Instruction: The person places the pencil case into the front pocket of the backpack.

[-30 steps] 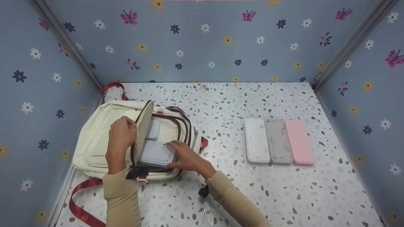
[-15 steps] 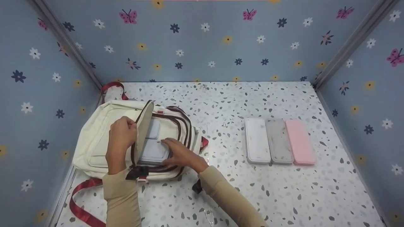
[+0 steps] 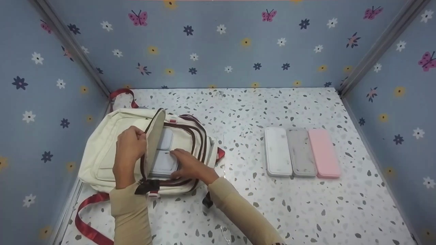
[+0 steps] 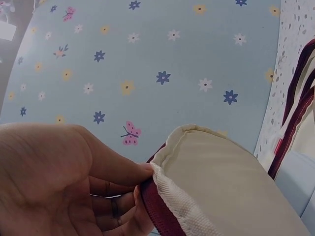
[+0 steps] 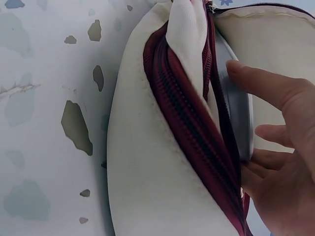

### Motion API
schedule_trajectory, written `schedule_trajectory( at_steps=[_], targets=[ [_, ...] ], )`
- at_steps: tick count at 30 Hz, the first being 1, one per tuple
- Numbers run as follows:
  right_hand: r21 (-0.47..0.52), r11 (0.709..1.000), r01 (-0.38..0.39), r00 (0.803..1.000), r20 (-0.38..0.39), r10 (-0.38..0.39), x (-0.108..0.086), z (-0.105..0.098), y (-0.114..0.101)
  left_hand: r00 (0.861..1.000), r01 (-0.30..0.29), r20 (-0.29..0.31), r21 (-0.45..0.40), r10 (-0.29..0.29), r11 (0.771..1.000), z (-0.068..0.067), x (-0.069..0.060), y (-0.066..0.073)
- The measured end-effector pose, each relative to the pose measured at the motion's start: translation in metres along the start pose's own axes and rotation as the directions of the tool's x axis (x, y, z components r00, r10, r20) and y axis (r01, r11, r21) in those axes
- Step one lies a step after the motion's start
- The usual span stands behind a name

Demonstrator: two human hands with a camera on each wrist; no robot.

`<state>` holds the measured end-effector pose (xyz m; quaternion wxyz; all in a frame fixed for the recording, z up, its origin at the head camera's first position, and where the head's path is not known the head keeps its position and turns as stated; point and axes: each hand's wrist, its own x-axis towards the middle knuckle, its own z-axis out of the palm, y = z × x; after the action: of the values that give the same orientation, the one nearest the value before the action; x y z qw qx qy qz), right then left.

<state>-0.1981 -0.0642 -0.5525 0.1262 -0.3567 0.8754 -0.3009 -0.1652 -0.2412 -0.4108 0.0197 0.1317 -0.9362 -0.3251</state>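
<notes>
A cream backpack (image 3: 112,146) with dark red zips lies on the speckled tabletop at the left. My left hand (image 3: 130,146) pinches the zipped edge of its raised flap (image 4: 226,172) between thumb and fingers. Inside the unzipped compartment lies a pale blue-grey rectangular case (image 3: 163,165), partly under the flap. Around the right end of that case, my right hand (image 3: 192,166) holds on with thumb and fingers spread across its width. The right wrist view shows the thumb (image 5: 238,69) touching the case's edge. A second pale case (image 3: 165,139) lies just beyond it in the compartment.
A white case (image 3: 278,151), a grey case (image 3: 301,152) and a pink case (image 3: 324,153) lie side by side at the right. A red strap (image 3: 85,217) trails from the backpack toward the front. Flower-patterned walls (image 3: 218,44) enclose the tabletop at the back and sides.
My right hand has moved left, and the pale case has slid further left under the flap with it. My left hand has kept its hold on the flap, nearly still.
</notes>
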Motion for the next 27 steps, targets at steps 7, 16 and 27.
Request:
schedule_trajectory(
  at_steps=[7, 16, 27],
  targets=[
    [-0.009, 1.0, 0.013, 1.0, -0.005, -0.013, 0.007, 0.004, 0.001, 1.0, -0.003, -0.011, 0.0, 0.003, 1.0, -0.001, -0.001, -0.002],
    [-0.067, 0.997, -0.03, 0.999, -0.035, 0.028, 0.005, 0.01, -0.002, 0.999, 0.002, -0.039, 0.004, -0.002, 1.0, -0.003, 0.0, -0.008],
    [0.004, 0.991, -0.136, 0.985, -0.106, 0.136, -0.007, 0.01, -0.018, 0.999, 0.021, -0.049, -0.012, -0.022, 1.0, -0.01, 0.0, -0.019]
  ],
)
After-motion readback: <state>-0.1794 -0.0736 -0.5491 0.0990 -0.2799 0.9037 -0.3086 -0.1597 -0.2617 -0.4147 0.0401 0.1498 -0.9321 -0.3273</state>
